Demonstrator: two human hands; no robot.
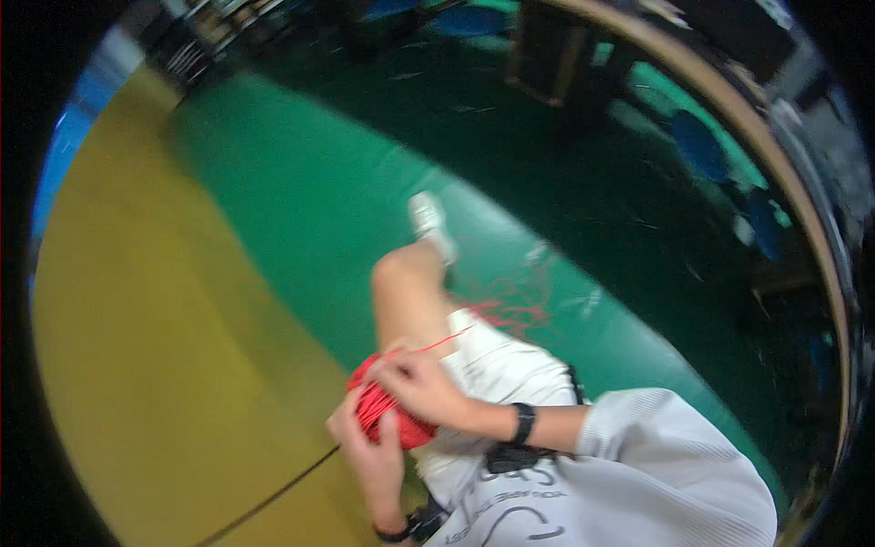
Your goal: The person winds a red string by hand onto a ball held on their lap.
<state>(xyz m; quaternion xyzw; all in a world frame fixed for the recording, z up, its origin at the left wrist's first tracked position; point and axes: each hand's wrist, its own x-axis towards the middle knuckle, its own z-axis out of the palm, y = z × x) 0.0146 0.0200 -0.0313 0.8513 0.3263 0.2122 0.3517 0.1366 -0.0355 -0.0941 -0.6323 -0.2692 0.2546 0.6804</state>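
Observation:
A bundle of red cord [397, 416], wound into a thick rounded mass, sits in front of my lap. My left hand [367, 444] grips it from the left and below, thumb across its near side. Over its upper right side curls my right hand [417, 385], fingers closed at the cord; blur hides the exact grip. From there a single red strand [444, 340] runs up and right past my thigh. It leads toward a loose red tangle [503, 313] lying on the green floor beside my leg.
Yellow floor [164, 319] spreads to the left, green floor [301, 173] ahead. A dark thin line [273, 497] runs lower left from my left hand. On the right stands a long table with a pale edge [729, 77], with blue stools [700, 146] beneath.

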